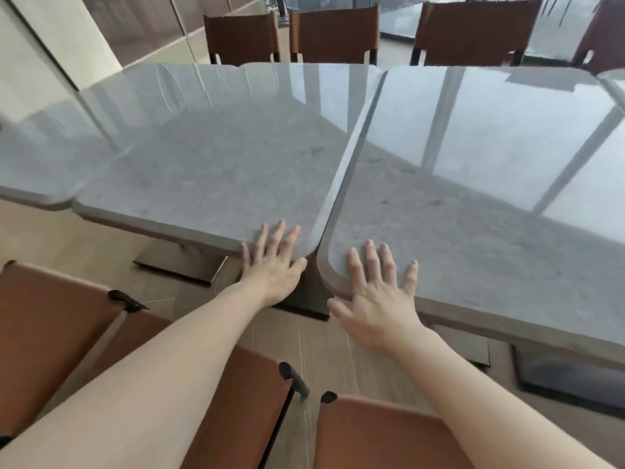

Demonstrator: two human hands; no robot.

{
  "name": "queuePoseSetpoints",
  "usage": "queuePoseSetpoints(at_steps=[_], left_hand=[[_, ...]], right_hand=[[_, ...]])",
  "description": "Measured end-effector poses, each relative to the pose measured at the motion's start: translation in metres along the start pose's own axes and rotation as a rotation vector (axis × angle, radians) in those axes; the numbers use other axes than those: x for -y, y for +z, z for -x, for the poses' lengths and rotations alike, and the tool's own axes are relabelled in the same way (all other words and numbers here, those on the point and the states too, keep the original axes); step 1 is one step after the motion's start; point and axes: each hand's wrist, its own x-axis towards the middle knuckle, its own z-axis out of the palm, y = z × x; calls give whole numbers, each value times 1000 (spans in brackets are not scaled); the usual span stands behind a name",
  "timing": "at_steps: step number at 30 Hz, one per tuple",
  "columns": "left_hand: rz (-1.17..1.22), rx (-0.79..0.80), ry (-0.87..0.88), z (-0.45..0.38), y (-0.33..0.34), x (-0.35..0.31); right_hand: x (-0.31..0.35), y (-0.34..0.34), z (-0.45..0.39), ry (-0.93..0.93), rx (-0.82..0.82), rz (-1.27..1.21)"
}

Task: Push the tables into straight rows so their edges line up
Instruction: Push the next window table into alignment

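Note:
Two grey stone-topped tables stand side by side with a narrow seam between them. The middle table has my left hand lying flat on its near right corner, fingers spread. My right hand rests flat with spread fingers on the near left corner of the right table. The right table's near edge sits closer to me than the middle table's near edge. A third grey table adjoins the middle one on the left, its near edge slightly farther back.
Brown leather chairs stand close in front of me at lower left and lower right. More brown chairs line the far side. Dark metal table bases rest on the wooden floor. A wall runs at the far left.

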Motion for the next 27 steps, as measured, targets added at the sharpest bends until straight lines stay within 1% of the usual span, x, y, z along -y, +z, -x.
queuePoseSetpoints(at_steps=[2,4,5,6,7,9,10,12,15,17,19,22,24,27], left_hand=[[33,14,-9,1,-6,0],[121,53,-34,7,-20,-7],[224,70,-56,16,-31,-15],[377,62,-76,27,-40,-23],[570,36,-86,43,-46,-28],[952,20,-81,87,-59,-38],[1089,5,-68,110,-67,-42],[1201,-57,-28,155,-79,-39],[1309,-122,-22,210,-101,-34],[1349,-146,31,249,-123,-38],[1364,-177,95,290,-146,-45],[1365,-184,179,360,-183,-53],[1297,-175,242,408,-203,-50],[1156,-153,336,478,-235,-37]], right_hand=[[0,-9,-1,-3,93,23],[1,-25,-2,20,220,-16],[2,-38,-2,47,270,-69],[4,-54,1,83,300,-152],[5,-70,4,126,298,-282],[8,-96,22,203,212,-572],[11,-107,37,218,142,-677],[12,-128,74,207,-7,-805],[19,-166,133,172,-167,-997],[30,-197,177,157,-250,-1109],[49,-227,222,125,-302,-1165],[82,-265,294,83,-334,-1252],[104,-282,341,44,-329,-1261],[133,-305,408,-30,-278,-1200]])
